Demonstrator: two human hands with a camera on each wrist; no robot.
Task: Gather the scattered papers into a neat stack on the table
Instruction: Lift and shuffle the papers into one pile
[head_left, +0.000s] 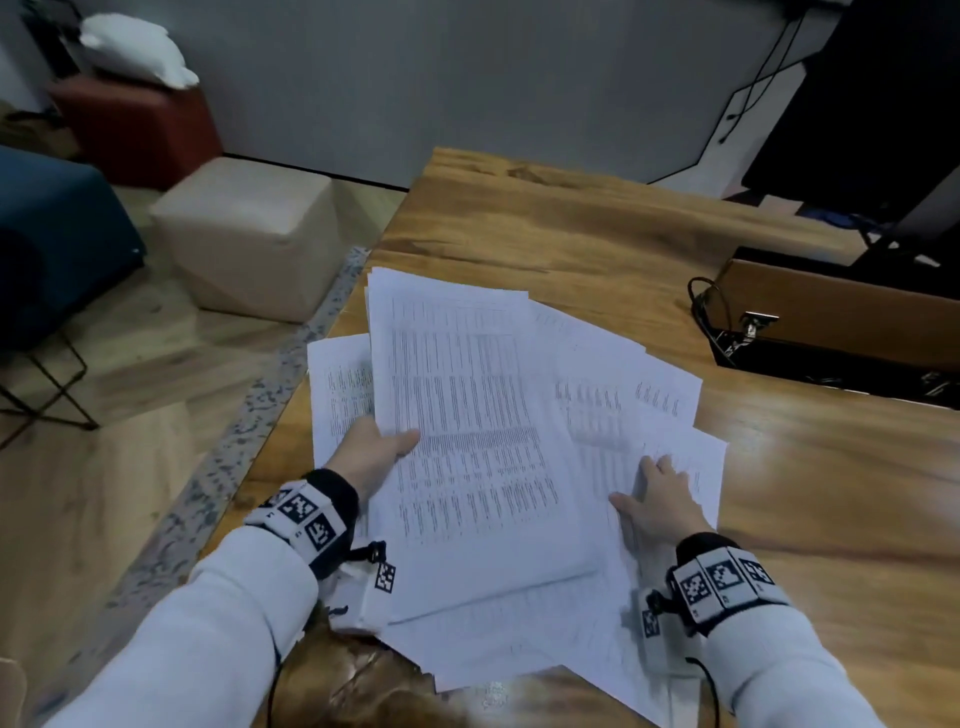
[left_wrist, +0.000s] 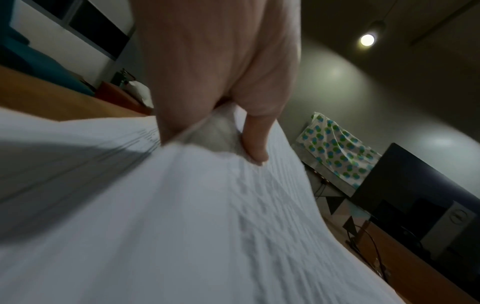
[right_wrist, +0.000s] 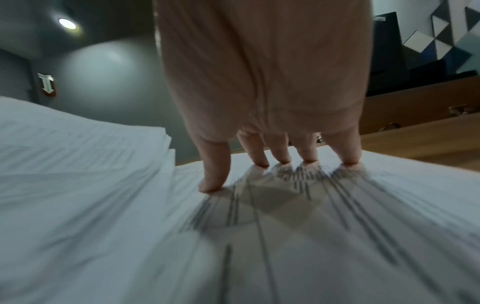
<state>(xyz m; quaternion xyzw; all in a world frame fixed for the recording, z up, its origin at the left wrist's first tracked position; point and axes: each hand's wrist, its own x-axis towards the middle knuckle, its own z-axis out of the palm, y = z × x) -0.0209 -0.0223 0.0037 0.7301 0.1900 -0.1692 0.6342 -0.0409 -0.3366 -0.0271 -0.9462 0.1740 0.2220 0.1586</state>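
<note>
Several white printed papers lie fanned over the near left part of the wooden table (head_left: 571, 228). My left hand (head_left: 376, 449) grips a thick bundle of sheets (head_left: 467, 415) at its left edge, thumb on top and fingers hidden beneath; the left wrist view shows the thumb (left_wrist: 255, 139) pinching that bundle (left_wrist: 182, 205). My right hand (head_left: 657, 493) rests on the loose sheets (head_left: 623, 395) to the right. There its straight fingertips (right_wrist: 283, 159) press down on the printed paper (right_wrist: 285, 226). More sheets (head_left: 519, 649) stick out toward the near table edge.
A brown box with black cables (head_left: 831, 322) sits on the table at the right. Behind it stands a dark monitor (head_left: 857, 104). Left of the table are a beige pouf (head_left: 249, 234), a red pouf (head_left: 140, 130) and a blue seat (head_left: 57, 228).
</note>
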